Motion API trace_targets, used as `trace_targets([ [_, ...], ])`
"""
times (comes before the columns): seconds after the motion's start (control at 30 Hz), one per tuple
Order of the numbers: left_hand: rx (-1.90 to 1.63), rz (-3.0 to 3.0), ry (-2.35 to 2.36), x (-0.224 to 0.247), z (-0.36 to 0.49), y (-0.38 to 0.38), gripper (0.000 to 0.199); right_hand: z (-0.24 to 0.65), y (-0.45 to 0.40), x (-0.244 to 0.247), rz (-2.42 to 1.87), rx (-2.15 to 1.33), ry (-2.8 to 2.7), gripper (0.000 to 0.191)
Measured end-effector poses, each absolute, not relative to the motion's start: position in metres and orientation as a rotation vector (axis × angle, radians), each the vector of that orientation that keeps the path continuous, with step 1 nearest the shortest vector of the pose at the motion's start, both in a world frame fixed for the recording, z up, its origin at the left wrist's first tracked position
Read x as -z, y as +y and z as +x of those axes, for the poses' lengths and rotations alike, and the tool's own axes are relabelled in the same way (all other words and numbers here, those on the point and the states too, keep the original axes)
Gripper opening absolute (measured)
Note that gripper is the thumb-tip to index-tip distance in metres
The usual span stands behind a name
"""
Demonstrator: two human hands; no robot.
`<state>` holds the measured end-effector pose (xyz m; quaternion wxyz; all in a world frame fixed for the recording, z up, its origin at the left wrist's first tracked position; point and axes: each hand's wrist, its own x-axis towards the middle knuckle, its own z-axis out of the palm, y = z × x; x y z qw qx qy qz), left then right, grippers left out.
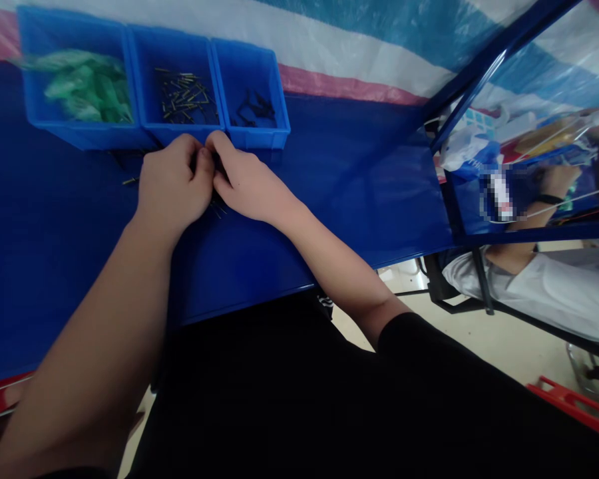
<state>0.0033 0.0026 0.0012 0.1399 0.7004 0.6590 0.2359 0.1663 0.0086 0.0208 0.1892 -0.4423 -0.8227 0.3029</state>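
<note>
My left hand (174,179) and my right hand (244,176) meet fingertip to fingertip just in front of the blue bins, above the blue table (239,266). Both are closed in a pinch, and whatever lies between the fingers is hidden. A thin brass-coloured pin (130,181) pokes out beside my left hand on the table. Several more thin pins (219,210) lie below the meeting point of the hands. The middle bin (147,113) holds many brass-and-dark pins (184,96). Small black parts (256,106) sit in the right bin (262,138).
The left bin (80,133) contains crumpled green plastic film (87,86). Striped plastic sheeting (339,46) hangs behind the table. A blue metal frame (479,80) rises at the right, and beyond it a co-worker's arm (544,206) reaches over a cluttered table. A red stool (574,406) stands lower right.
</note>
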Motion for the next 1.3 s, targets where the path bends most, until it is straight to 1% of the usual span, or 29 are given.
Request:
trace_targets([
  [0.6,-0.687,2.025,1.920,-0.002,0.004,0.002,0.040,0.167,0.014,-0.006,-1.202,-0.751,-2.237,0.043],
  [0.77,-0.697,1.996,1.906,-0.002,0.004,0.002,0.038,0.167,0.015,-0.008,-1.229,-0.759,-2.243,0.040],
  [1.13,-0.702,2.043,1.890,-0.002,0.004,0.001,0.040,0.166,0.009,-0.021,-1.247,-0.865,-2.313,0.032],
  [1.3,-0.727,2.044,1.887,0.000,0.004,0.002,0.038,0.164,0.012,-0.014,-1.243,-0.847,-2.303,0.034],
])
